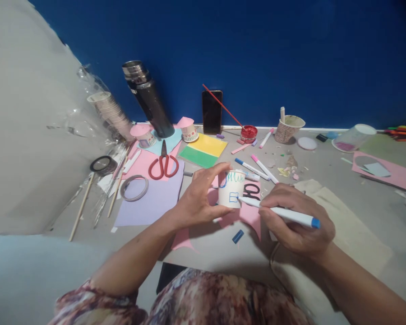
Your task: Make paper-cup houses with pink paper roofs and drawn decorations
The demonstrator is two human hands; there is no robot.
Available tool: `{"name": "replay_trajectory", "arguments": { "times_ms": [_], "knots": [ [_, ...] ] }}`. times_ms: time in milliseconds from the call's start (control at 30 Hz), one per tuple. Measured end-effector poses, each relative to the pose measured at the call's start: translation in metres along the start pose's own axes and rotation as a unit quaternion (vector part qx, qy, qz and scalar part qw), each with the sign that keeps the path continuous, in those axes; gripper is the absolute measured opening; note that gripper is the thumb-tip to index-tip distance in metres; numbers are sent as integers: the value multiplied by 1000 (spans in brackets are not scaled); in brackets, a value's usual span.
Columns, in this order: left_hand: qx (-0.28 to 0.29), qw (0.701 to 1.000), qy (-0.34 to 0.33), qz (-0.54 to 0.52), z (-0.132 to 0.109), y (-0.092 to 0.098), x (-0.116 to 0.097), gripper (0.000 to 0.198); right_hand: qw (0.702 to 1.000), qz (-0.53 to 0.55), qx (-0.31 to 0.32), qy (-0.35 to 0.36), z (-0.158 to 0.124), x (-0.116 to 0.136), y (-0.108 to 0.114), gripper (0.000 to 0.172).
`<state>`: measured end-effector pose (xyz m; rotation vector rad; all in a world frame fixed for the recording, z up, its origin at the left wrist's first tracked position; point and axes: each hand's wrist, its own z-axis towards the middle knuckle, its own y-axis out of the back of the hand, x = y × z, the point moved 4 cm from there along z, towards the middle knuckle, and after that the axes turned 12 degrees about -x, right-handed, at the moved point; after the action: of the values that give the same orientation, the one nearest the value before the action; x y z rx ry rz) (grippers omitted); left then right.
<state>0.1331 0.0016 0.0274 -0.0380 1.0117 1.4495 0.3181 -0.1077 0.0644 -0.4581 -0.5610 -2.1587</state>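
A white paper cup [230, 189] is held upside down or upright, I cannot tell which, between the thumb and fingers of my left hand [201, 196]. Green strokes run along its upper part, and a small blue divided rectangle is drawn below them. My right hand [296, 219] grips a white marker [291, 215] with a blue end, its tip at the blue rectangle. A dark blue cap [237, 236] lies on the table below the cup. Pink paper pieces [252, 216] lie under and behind the cup.
Red-handled scissors [163, 166], a tape roll [134, 188] and purple paper [152, 203] lie left. Behind stand a dark flask [152, 104], a phone [212, 112] and a red paint jar [248, 134]. Several markers [252, 169] lie beyond the cup; cloth [345, 221] is at right.
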Motion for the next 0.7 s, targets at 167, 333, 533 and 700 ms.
{"name": "replay_trajectory", "arguments": {
  "times_ms": [167, 333, 533, 700],
  "knots": [
    [2, 1000, 10, -8, -1, 0, 3, 92, 1000, 6, -11, -15, -1, -2, 0, 13],
    [-7, 1000, 2, 1, -1, 1, 1, 87, 999, -1, -17, -29, -3, -3, 2, 11],
    [2, 1000, -19, 14, 0, -3, -2, 87, 1000, -10, 6, -21, -3, -2, 1, 11],
    [-1, 1000, -24, 13, 0, -2, -4, 84, 1000, -3, 6, -3, -4, -2, 0, 14]
  ]
}}
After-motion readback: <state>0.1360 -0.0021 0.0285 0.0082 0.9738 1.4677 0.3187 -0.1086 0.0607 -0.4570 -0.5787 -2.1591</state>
